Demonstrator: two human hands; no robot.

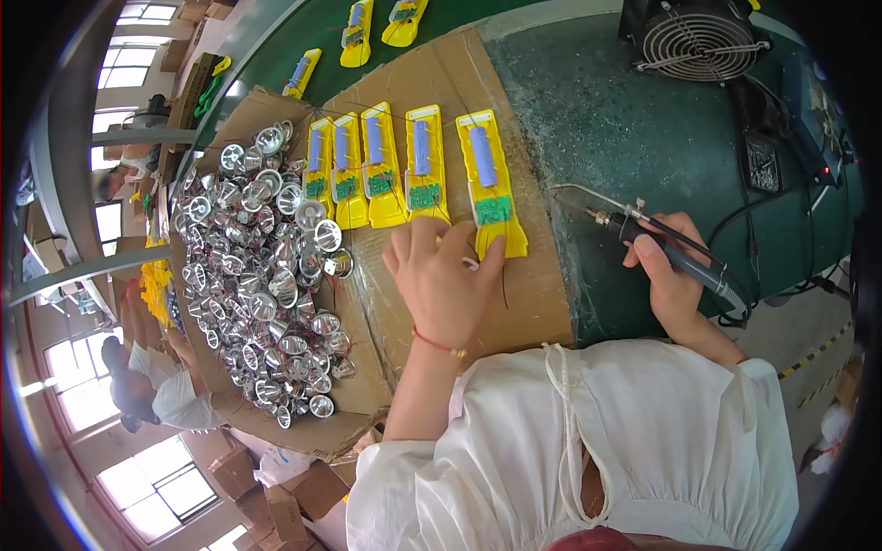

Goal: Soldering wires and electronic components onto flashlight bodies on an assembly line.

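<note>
My left hand [441,275] is closed at the lower end of the rightmost yellow plastic housing [510,241], its thumb touching that housing. A small white curved edge shows between thumb and fingers; the rest of what they hold is hidden. This housing carries a purple cylindrical battery [482,156] and a green circuit board [493,210]. A thin dark wire hangs below the thumb. Gripped in my right hand [675,275] is a soldering iron [671,246] with a thin curved metal tube, its tip pointing left, apart from the board.
Several similar yellow housings [378,165] line up to the left on the cardboard sheet [528,303]. A heap of shiny reflector cups [266,275] fills the left side. A fan [700,46] stands at the back right, near a cable-connected soldering station [813,119]. Other people sit at far left.
</note>
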